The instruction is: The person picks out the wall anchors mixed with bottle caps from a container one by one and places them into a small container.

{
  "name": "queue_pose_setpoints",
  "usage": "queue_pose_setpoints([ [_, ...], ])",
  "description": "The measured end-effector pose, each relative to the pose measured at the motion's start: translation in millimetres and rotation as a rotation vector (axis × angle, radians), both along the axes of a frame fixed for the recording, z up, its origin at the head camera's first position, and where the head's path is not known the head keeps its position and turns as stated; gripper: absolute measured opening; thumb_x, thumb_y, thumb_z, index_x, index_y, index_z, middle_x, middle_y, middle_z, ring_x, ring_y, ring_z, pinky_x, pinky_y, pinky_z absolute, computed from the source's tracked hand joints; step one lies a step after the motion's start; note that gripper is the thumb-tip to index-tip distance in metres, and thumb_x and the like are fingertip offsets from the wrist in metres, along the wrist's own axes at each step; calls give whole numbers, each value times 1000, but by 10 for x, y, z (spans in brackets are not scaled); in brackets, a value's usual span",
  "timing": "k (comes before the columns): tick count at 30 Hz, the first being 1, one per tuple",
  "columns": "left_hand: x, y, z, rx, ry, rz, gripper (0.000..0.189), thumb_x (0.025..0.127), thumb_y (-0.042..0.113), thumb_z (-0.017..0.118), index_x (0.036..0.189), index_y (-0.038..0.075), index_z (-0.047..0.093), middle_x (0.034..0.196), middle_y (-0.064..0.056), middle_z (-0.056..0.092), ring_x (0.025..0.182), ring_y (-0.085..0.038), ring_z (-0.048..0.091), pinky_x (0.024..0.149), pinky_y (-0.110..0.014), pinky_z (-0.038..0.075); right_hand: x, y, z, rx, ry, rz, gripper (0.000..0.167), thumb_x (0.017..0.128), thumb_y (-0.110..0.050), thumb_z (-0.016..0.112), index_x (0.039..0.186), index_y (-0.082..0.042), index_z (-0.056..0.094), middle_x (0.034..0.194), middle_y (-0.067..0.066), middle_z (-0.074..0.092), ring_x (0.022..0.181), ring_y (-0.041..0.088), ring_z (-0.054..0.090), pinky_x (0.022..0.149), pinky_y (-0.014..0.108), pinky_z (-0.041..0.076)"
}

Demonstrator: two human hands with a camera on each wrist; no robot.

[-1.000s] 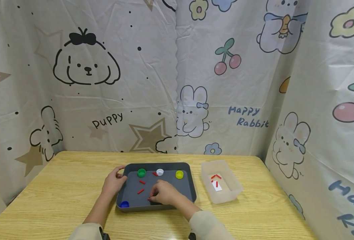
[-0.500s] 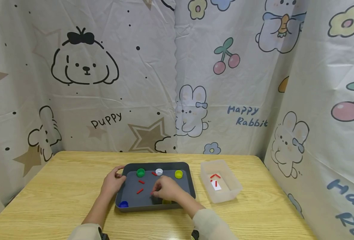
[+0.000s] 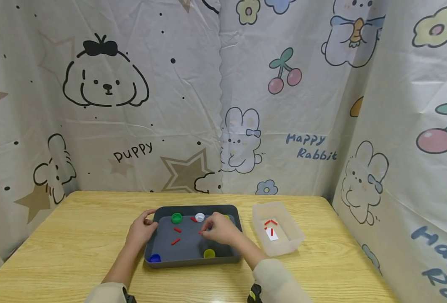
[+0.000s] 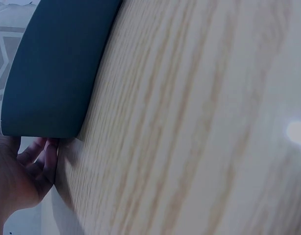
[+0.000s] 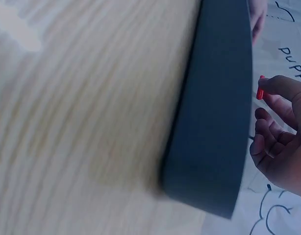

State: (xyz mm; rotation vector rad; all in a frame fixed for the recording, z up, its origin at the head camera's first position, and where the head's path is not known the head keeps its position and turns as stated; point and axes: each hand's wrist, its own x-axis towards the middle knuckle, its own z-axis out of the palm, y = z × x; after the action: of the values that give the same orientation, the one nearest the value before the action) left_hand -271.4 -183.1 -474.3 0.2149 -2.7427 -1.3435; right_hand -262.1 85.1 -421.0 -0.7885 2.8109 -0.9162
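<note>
My right hand [image 3: 220,229]: pinches a red stick [image 5: 260,89] above the tray [image 3: 193,264]; so slim a hold could let it slip
My left hand [image 3: 140,230]: touches the tray's end, gripping or not I cannot tell; a nudge might roll the loose sticks [image 3: 176,241]

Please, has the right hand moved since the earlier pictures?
Yes: relative to the gray tray, the right hand has moved forward and rightward.

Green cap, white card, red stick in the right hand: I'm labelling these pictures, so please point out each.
Green cap [image 3: 176,218], head view: on its middle.
White card [image 3: 273,237], head view: on its bare near part.
Red stick [image 5: 260,90], right wrist view: middle of its visible length.
</note>
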Motion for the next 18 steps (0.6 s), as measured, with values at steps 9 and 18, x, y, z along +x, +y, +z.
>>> queue_pose_setpoints([
  [9,11,14,27,1,-5,0,49,87,16,55,134,12,47,105,-17,57,88,-26,54,66,-29,40,-35,212,130,-24,31,-54,7,78,-17,69,80,-11,72,83,2,57,75,9,44,63,23,38],
  [18,9,12,11,-4,-7,-4,49,87,17,55,135,12,46,107,-18,57,90,-28,54,69,-33,41,-90,423,215,-44,47,-98,5,78,-14,70,80,-10,72,80,3,60,67,10,47,56,23,39],
])
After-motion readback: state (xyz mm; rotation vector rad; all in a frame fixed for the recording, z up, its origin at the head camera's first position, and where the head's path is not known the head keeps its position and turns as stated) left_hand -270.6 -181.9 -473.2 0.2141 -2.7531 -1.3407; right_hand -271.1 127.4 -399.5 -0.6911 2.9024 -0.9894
